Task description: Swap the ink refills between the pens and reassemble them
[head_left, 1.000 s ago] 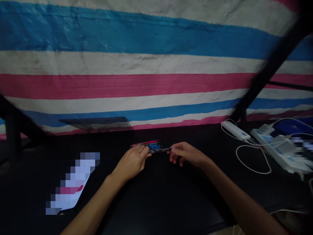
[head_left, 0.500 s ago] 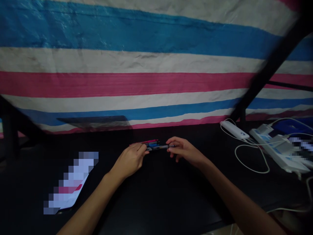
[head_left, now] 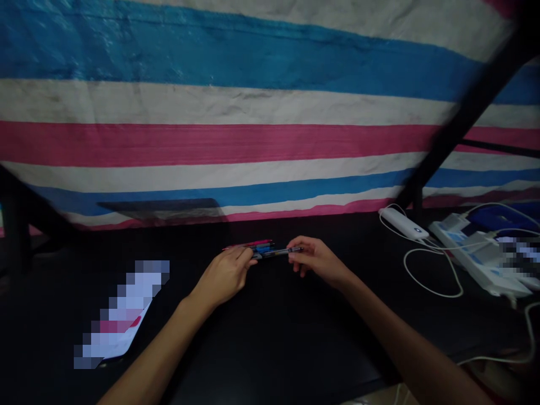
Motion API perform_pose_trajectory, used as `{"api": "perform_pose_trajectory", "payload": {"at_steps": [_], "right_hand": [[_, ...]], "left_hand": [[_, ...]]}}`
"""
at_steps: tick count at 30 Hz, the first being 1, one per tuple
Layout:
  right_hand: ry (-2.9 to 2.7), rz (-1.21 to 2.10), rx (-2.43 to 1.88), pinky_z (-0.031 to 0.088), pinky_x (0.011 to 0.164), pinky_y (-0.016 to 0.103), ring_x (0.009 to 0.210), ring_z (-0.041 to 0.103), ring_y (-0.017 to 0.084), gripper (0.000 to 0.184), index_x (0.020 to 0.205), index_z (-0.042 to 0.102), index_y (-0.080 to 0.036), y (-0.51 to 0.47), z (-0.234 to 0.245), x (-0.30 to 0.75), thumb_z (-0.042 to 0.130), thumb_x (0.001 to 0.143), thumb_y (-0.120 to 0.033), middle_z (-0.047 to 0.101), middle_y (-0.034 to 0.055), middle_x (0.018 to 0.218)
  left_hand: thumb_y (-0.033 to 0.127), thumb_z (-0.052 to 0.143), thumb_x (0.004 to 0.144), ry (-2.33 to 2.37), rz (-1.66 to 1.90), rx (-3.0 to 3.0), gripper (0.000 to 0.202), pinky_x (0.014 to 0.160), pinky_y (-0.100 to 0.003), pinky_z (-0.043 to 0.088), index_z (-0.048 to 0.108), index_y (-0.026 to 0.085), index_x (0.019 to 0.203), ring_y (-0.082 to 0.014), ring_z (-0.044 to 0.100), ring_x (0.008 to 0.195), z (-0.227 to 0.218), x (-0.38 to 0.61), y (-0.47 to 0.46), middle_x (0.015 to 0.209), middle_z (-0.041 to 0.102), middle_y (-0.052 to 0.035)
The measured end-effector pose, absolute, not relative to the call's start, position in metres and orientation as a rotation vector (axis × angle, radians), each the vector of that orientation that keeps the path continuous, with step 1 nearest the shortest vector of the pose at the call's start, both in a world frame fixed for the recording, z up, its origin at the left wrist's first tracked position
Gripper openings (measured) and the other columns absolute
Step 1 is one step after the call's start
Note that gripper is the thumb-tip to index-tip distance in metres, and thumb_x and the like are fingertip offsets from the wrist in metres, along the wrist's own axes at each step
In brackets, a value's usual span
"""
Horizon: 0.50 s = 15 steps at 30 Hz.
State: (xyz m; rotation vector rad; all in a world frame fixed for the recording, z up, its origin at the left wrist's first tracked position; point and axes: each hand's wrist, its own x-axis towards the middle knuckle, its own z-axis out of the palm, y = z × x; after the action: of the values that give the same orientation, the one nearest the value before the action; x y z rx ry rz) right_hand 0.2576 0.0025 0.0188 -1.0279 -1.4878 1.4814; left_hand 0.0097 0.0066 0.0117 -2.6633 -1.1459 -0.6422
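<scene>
A small bunch of pens (head_left: 262,246) lies on the black table (head_left: 270,337) near its far edge, with pink and blue ones showing. My left hand (head_left: 225,274) has its fingers closed on the left end of a dark pen (head_left: 276,253). My right hand (head_left: 316,260) pinches the right end of that same pen, held just in front of the bunch. Both forearms reach in from the bottom of the view.
A striped blue, white and pink tarp (head_left: 253,112) hangs behind the table. A blurred card or packet (head_left: 122,315) lies at the left. At the right are a white power bank (head_left: 404,224), white cables (head_left: 434,270) and a power strip (head_left: 476,256). A dark post (head_left: 464,112) leans at the right.
My right hand has moved left along the dark pen, closer to my left hand, and both hands have shifted slightly toward the bunch of pens.
</scene>
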Motion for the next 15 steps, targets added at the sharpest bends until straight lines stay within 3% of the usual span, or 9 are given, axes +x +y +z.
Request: {"api": "perform_pose_trajectory", "payload": {"at_steps": [3, 7, 13, 15], "right_hand": [[-1.435, 1.477, -0.968, 0.047, 0.047, 0.022, 0.064, 0.059, 0.014, 0.028, 0.098, 0.059, -0.019, 0.004, 0.017, 0.256, 0.070, 0.074, -0.029, 0.060, 0.0040, 0.085], [-1.389, 1.420, -0.931, 0.047, 0.050, 0.023, 0.059, 0.057, 0.012, 0.023, 0.090, 0.063, -0.016, 0.007, 0.012, 0.255, 0.071, 0.073, -0.028, 0.059, 0.0020, 0.071], [-1.371, 1.237, -0.873, 0.048, 0.058, 0.028, 0.060, 0.056, 0.012, 0.022, 0.086, 0.064, -0.018, 0.014, 0.010, 0.263, 0.074, 0.069, -0.027, 0.060, 0.0013, 0.074], [-1.351, 1.265, -0.862, 0.047, 0.056, 0.027, 0.061, 0.056, 0.013, 0.025, 0.090, 0.063, -0.018, 0.016, 0.010, 0.267, 0.074, 0.069, -0.027, 0.060, 0.0014, 0.076]], "left_hand": [[0.021, 0.038, 0.092, -1.165, -0.658, -2.655, 0.016, 0.064, -0.031, 0.045, 0.052, 0.017, 0.086, -0.0181, 0.055, 0.070, 0.012, 0.010, 0.006, 0.079, 0.060, -0.0062], [0.022, 0.037, 0.093, -1.191, -0.717, -2.685, 0.016, 0.064, -0.031, 0.045, 0.052, 0.017, 0.088, -0.0175, 0.055, 0.070, 0.013, 0.011, 0.005, 0.079, 0.060, -0.0063], [0.025, 0.038, 0.093, -1.309, -0.894, -2.762, 0.020, 0.061, -0.028, 0.044, 0.055, 0.018, 0.085, -0.0159, 0.055, 0.066, 0.017, 0.002, 0.007, 0.075, 0.057, -0.0035], [0.027, 0.039, 0.092, -1.339, -0.982, -2.791, 0.020, 0.067, -0.029, 0.045, 0.057, 0.018, 0.090, -0.0165, 0.057, 0.072, 0.019, -0.002, 0.009, 0.081, 0.060, -0.0042]]}}
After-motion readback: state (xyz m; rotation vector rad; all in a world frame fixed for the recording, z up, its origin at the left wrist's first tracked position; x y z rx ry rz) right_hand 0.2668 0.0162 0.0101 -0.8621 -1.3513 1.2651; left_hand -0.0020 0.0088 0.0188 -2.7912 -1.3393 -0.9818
